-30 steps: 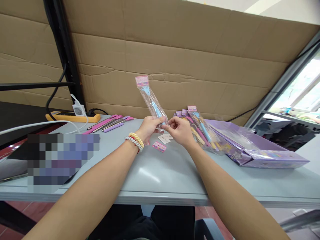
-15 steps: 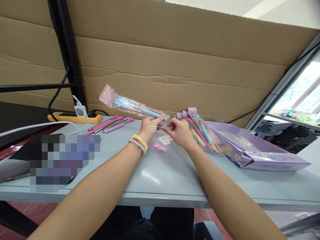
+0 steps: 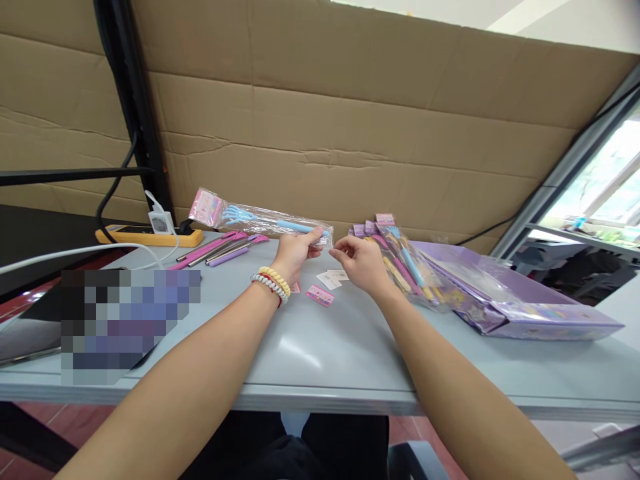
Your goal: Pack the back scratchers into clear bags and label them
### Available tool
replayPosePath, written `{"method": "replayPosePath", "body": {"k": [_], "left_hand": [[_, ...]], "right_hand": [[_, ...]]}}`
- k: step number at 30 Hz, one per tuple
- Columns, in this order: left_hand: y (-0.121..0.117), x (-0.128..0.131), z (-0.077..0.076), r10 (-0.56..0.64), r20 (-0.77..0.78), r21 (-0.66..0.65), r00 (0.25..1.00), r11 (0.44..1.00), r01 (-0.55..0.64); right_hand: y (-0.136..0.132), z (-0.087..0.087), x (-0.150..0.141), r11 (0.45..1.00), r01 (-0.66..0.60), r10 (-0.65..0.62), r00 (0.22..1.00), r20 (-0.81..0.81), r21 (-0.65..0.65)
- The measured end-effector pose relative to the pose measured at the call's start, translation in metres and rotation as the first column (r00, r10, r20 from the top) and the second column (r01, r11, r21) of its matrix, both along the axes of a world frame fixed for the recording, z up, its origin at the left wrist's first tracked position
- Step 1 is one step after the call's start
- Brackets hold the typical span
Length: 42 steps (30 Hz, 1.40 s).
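The wrapped light-blue back scratcher (image 3: 295, 227) now lies nearly level, where a second ago it stood up at a slant with its head high. In that time its pink header card (image 3: 206, 207) has swung over to the left and dropped, and it now hangs in front of the cardboard, above the unwrapped back scratchers (image 3: 227, 257). The left hand (image 3: 294, 257) is closed around the handle end of the packet, thumb on top, and holds it up off the counter (image 3: 350, 347).

For the work in hand, the turn appears to bring the bottom end of the clear sleeve (image 3: 265, 215) around to face the right hand (image 3: 363, 265). That hand is curled just beside this end, thumb and forefinger drawn close together; whether they pinch a bit of the film, I cannot tell. The tool remains inside its sleeve, with the card at the far end, so the wrapping appears not yet off.

The surroundings keep their places: white paper slips (image 3: 330, 280) and a small pink label (image 3: 320, 295) below the hands, the wrapped back scratchers (image 3: 411, 263) to the right, and beyond them the purple box (image 3: 555, 321).
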<state>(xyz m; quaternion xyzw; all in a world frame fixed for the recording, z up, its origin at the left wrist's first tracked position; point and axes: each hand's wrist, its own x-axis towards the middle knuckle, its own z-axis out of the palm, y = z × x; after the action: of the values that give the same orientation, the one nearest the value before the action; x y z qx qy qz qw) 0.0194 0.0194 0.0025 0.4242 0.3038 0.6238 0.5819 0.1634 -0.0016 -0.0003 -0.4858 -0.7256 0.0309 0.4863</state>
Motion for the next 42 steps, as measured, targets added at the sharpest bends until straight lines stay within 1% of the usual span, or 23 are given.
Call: {"method": "replayPosePath", "body": {"k": [2, 4, 6, 8, 10, 11, 12, 13, 14, 15, 17, 18, 20, 23, 26, 28, 30, 32, 34, 35, 37, 40, 42], "left_hand": [[0.0, 0.0, 0.0, -0.01, 0.008, 0.001, 1.0, 1.0, 0.01], [0.0, 0.001, 0.0, -0.02, 0.028, 0.018, 0.999, 1.0, 0.02], [-0.001, 0.003, 0.001, -0.034, 0.051, 0.041, 0.998, 0.999, 0.032], [-0.002, 0.004, 0.001, -0.046, 0.073, 0.055, 0.996, 0.998, 0.042], [-0.003, 0.006, 0.001, -0.052, 0.092, 0.06, 0.994, 0.997, 0.047], [-0.003, 0.007, 0.001, -0.049, 0.099, 0.058, 0.994, 0.997, 0.043], [-0.003, 0.007, 0.001, -0.04, 0.104, 0.055, 0.994, 0.998, 0.035], [-0.003, 0.007, 0.001, -0.029, 0.108, 0.052, 0.994, 0.998, 0.024], [-0.003, 0.007, 0.001, -0.018, 0.108, 0.048, 0.994, 0.999, 0.013], [-0.003, 0.006, 0.001, -0.005, 0.103, 0.042, 0.995, 0.999, 0.0], [-0.002, 0.005, 0.0, 0.018, 0.071, 0.035, 0.997, 0.999, -0.021], [-0.002, 0.004, 0.0, 0.024, 0.048, 0.033, 0.999, 0.999, -0.026], [-0.001, 0.003, -0.002, 0.023, -0.005, 0.026, 1.0, 0.999, -0.023], [0.0, 0.004, -0.003, 0.01, -0.054, 0.007, 0.998, 1.0, -0.01], [0.0, 0.006, -0.002, 0.026, -0.058, 0.012, 0.998, 1.0, -0.025], [-0.001, 0.007, -0.001, 0.042, -0.033, 0.021, 0.999, 0.999, -0.042], [-0.001, 0.007, 0.001, 0.059, 0.002, 0.023, 0.998, 0.998, -0.059], [-0.002, 0.005, 0.001, 0.072, 0.024, 0.016, 0.997, 0.997, -0.072], [-0.003, 0.004, 0.002, 0.078, 0.017, 0.011, 0.997, 0.997, -0.078], [-0.003, 0.003, 0.002, 0.079, 0.005, 0.009, 0.997, 0.997, -0.079], [-0.004, 0.003, 0.001, 0.07, -0.042, 0.003, 0.997, 0.998, -0.07], [-0.006, 0.004, 0.001, 0.034, -0.136, -0.003, 0.99, 0.999, -0.035], [-0.006, 0.005, 0.0, 0.02, -0.188, 0.0, 0.982, 1.0, -0.02]], "right_hand": [[0.001, 0.001, 0.001, 0.998, -0.031, 0.026, 0.995, -0.094, -0.051], [0.002, 0.002, 0.002, 0.988, -0.099, 0.067, 0.965, -0.253, -0.116], [0.002, 0.005, 0.003, 0.97, -0.184, 0.102, 0.901, -0.421, -0.16], [0.003, 0.007, 0.002, 0.95, -0.254, 0.115, 0.828, -0.549, -0.184], [0.003, 0.008, 0.001, 0.932, -0.299, 0.113, 0.775, -0.621, -0.204], [0.003, 0.008, 0.0, 0.924, -0.314, 0.107, 0.761, -0.639, -0.22], [0.003, 0.007, -0.001, 0.917, -0.321, 0.099, 0.76, -0.642, -0.239], [0.002, 0.006, -0.002, 0.916, -0.309, 0.089, 0.778, -0.622, -0.256], [0.002, 0.005, -0.003, 0.927, -0.271, 0.079, 0.818, -0.57, -0.26], [0.002, 0.004, -0.003, 0.948, -0.21, 0.071, 0.872, -0.484, -0.239], [0.001, 0.001, -0.004, 0.991, -0.068, 0.038, 0.968, -0.246, -0.117], [0.0, -0.001, -0.004, 0.999, -0.015, 0.01, 0.991, -0.136, -0.038], [-0.001, -0.002, -0.004, 0.997, 0.034, -0.034, 0.999, 0.005, 0.062], [-0.001, -0.002, -0.003, 0.997, 0.044, -0.049, 0.996, 0.072, 0.07], [-0.001, 0.0, -0.003, 0.998, 0.062, -0.063, 0.998, 0.026, 0.033], [0.0, 0.002, -0.004, 0.996, 0.085, -0.084, 0.994, -0.073, 0.002], [0.002, 0.003, -0.004, 0.995, 0.091, -0.099, 0.971, -0.218, -0.049], [0.005, 0.003, -0.004, 0.99, 0.045, -0.094, 0.925, -0.369, -0.137], [0.008, 0.002, -0.002, 0.976, -0.027, -0.079, 0.881, -0.466, -0.216], [0.008, 0.002, -0.002, 0.971, -0.055, -0.067, 0.872, -0.486, -0.233], [0.009, 0.001, -0.001, 0.972, -0.078, -0.042, 0.872, -0.489, -0.223], [0.007, 0.001, 0.0, 0.98, -0.06, -0.034, 0.89, -0.455, -0.191], [0.007, 0.001, 0.001, 0.977, -0.054, -0.037, 0.909, -0.415, -0.206]]}}
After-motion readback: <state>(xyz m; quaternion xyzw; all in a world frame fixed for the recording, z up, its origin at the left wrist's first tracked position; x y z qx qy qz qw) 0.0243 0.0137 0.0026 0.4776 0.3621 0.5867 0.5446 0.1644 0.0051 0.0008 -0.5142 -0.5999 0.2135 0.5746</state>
